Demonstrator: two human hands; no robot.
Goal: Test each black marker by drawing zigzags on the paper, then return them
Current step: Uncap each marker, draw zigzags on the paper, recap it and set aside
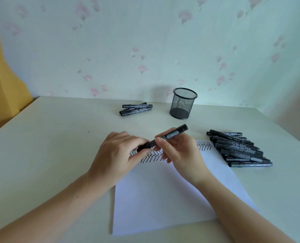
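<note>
Both hands hold one black marker [165, 136] tilted above the sheet of paper [163, 193]. The left hand [117, 153] pinches its lower end with curled fingers; the right hand [179, 149] grips the barrel between thumb and fingers. Zigzags [204, 145] run across the paper's far edge. A pile of markers [238, 148] lies to the right, a few more [136, 108] beside the mesh cup [183, 103].

A pale table [58, 137] holds a white paper [163, 199] with black zigzags [151, 157] near its far edge, a big pile of black markers [240, 149] at the right, a small bunch of markers [136, 109] farther back, and a black mesh cup [183, 103] standing upright.
</note>
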